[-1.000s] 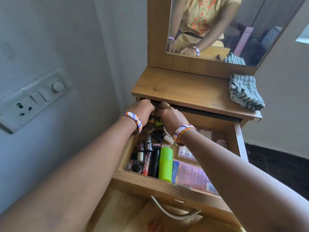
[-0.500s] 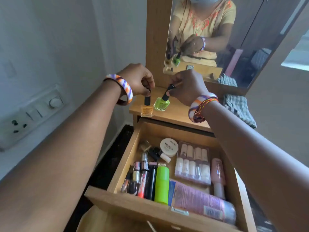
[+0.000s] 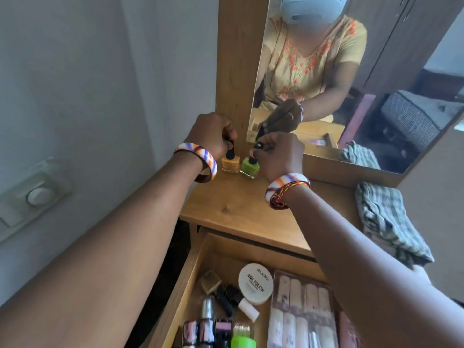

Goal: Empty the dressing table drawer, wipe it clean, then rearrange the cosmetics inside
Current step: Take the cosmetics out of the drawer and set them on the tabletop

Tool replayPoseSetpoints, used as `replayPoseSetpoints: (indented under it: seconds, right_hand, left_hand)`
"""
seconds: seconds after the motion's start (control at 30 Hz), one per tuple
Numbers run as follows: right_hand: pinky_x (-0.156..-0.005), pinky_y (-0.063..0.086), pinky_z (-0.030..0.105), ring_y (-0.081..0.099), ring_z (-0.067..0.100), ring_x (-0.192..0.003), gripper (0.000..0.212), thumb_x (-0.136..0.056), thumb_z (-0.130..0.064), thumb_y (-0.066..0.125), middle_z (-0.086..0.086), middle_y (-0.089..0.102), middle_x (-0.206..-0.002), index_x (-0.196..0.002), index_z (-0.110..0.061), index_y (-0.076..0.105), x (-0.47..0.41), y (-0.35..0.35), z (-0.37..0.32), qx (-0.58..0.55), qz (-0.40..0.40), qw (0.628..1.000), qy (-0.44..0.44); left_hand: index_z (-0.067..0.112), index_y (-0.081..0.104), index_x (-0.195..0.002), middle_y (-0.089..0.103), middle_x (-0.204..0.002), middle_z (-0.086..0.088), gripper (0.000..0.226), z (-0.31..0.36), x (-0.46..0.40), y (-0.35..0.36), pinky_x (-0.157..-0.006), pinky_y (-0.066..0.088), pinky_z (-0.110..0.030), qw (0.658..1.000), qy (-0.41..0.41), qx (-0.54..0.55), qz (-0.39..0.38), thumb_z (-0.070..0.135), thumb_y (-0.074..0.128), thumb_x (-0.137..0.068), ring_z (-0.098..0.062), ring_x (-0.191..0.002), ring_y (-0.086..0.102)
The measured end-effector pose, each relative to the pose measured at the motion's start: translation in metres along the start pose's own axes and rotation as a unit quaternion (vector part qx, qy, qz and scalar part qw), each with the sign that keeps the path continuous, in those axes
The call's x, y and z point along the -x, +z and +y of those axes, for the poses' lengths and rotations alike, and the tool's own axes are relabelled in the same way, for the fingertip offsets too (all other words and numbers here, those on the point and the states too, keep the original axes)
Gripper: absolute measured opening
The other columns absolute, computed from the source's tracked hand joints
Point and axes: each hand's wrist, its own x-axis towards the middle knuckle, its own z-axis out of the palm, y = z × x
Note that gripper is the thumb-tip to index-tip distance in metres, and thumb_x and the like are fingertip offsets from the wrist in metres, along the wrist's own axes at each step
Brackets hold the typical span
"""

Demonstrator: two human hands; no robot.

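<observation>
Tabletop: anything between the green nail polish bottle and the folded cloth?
Only the right hand and wrist; otherwise bare wood, head view, from green bottle to cloth.

Soft daylight, moderately bright, shows in the mirror (image 3: 351, 79). Wide-angle distortion bends the frame edges. Near forearms are blurred; shadows are faint.

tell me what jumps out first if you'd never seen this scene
Two hands set nail polish bottles at the back left of the tabletop, by the mirror: the left hand holds the orange bottle, the right hand the green bottle. Below, the open drawer is crowded with cosmetics; a checked cloth lies right.
</observation>
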Motion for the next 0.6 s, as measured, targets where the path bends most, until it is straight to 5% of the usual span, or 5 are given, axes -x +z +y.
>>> replayPoseSetpoints:
  seconds: [0.27,0.47,0.6]
  right_hand:
    - [-0.084,0.053,0.023,0.057,0.010,-0.081,0.032,-0.080,-0.003,0.069,0.000,0.060,-0.088,-0.112,-0.006,0.065,-0.009,0.021,0.012,-0.080,-0.013,0.996,0.028]
    - [-0.069,0.046,0.011,0.056,0.010,-0.087,0.036,-0.078,-0.003,0.072,0.000,0.061,-0.098,-0.112,-0.009,0.063,-0.006,0.023,0.029,-0.077,-0.044,0.994,0.065]
    - [-0.062,0.042,0.010,0.055,0.010,-0.084,0.030,-0.078,-0.003,0.071,0.001,0.060,-0.092,-0.106,-0.008,0.064,-0.007,0.031,0.036,-0.063,-0.071,0.990,0.108]
  left_hand:
    - [0.004,0.062,-0.102,0.066,-0.107,-0.012,0.020,-0.019,-0.005,0.026,-0.076,0.043,-0.019,0.994,-0.026,0.072,0.082,-0.002,0.063,-0.084,-0.018,-0.091,0.061]
    - [0.005,0.054,-0.113,0.060,-0.114,-0.014,0.034,-0.032,0.003,0.039,-0.077,0.044,-0.023,0.989,-0.102,0.071,0.078,0.000,0.065,-0.081,-0.028,-0.101,0.061]
    - [0.004,0.060,-0.109,0.063,-0.111,-0.015,0.024,-0.038,0.005,0.051,-0.080,0.042,-0.022,0.987,-0.142,0.057,0.053,0.001,0.060,-0.086,-0.027,-0.101,0.061]
